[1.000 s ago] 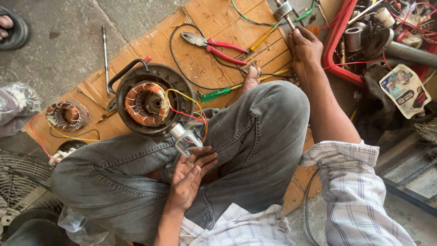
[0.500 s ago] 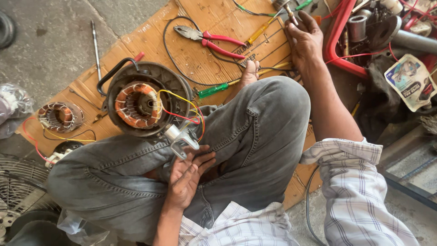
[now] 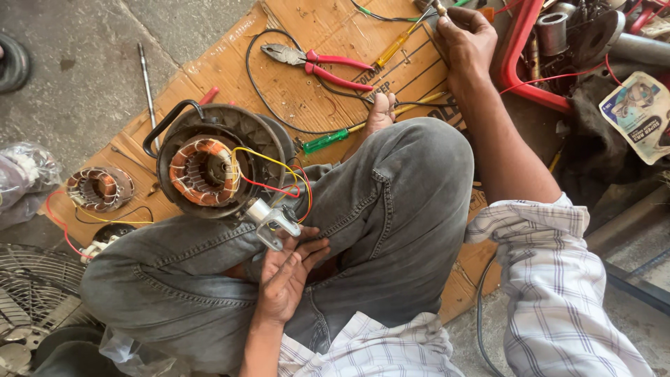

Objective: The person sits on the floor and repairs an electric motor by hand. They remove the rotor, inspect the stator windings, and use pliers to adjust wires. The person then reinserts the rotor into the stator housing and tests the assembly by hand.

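I sit on the ground with my knees drawn up in grey jeans. My left hand (image 3: pixel 286 274) rests in my lap and its fingers grip the silver metal bracket (image 3: pixel 271 220) of a fan motor (image 3: pixel 209 167). The motor has copper windings in a black round housing, and yellow and red wires (image 3: pixel 283 183) run to the bracket. My right hand (image 3: pixel 464 38) reaches far forward over the cardboard sheet (image 3: pixel 328 77). It pinches a small thin tool (image 3: pixel 438 8) at the frame's top edge; I cannot tell what kind.
Red-handled pliers (image 3: pixel 317 61), a green screwdriver (image 3: pixel 326 141), a yellow screwdriver (image 3: pixel 394 45) and a black cable lie on the cardboard. A second copper winding (image 3: pixel 100 188) sits at left, a fan grille (image 3: pixel 31 307) lower left, a red crate of parts (image 3: pixel 551 42) upper right.
The view has shifted, so the motor and tools sit further left in frame. My right hand stays at the far end of the cardboard, and my left hand keeps hold of the bracket.
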